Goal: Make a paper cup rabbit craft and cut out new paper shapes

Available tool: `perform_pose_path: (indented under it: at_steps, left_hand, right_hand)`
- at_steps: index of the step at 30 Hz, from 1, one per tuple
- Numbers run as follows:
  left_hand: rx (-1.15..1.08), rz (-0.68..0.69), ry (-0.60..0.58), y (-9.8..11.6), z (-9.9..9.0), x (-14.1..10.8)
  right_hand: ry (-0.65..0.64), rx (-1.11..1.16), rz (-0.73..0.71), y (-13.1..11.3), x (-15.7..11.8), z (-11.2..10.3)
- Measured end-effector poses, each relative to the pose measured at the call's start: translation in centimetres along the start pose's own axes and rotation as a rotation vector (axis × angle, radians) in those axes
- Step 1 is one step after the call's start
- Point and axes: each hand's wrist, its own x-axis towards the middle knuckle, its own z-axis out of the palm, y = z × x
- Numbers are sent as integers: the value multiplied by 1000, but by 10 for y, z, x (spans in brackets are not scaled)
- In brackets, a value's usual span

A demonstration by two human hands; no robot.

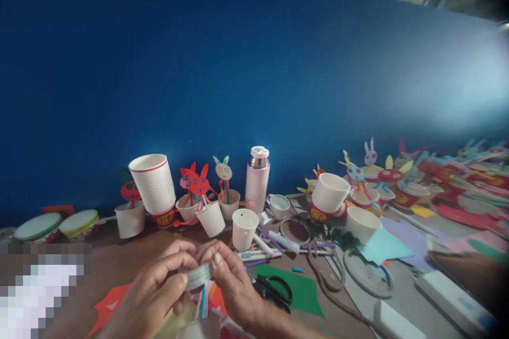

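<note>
We pinch the roll of clear tape [199, 276] between the closed fingertips of our left hand [164, 278] and right hand [234, 277] above the table [99, 257], drawn-off length indiscernible, while beyond, paper rabbits [223, 170] stand apparently finished in paper cups [230, 205] and one white cup [244, 232] lacks a figure.

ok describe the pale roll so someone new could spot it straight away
Below the big blue wall is a brown table. Over its near side, the left hand and right hand hold a short pale roll, perhaps tape, between them. Unlike the white cup just beyond, it is greyish-green and held by both hands.
</note>
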Motion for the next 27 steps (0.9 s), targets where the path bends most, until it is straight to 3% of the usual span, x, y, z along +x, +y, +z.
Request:
perform_pose_path:
  at_steps: [7,11,14,18,27]
  left_hand:
    - [-77,-11,186,6,7,-7]
    - [-166,-76,146,-3,4,-5]
    - [-200,-92,73,-4,2,-3]
    - [-185,-65,98,8,5,-5]
    - [105,62,121,12,6,-5]
  right_hand:
    - [12,333,136,3,8,3]
    - [4,416,176,2,11,5]
    - [7,413,197,2,11,6]
    - [12,330,191,3,11,3]
    - [-5,143,85,4,6,-3]
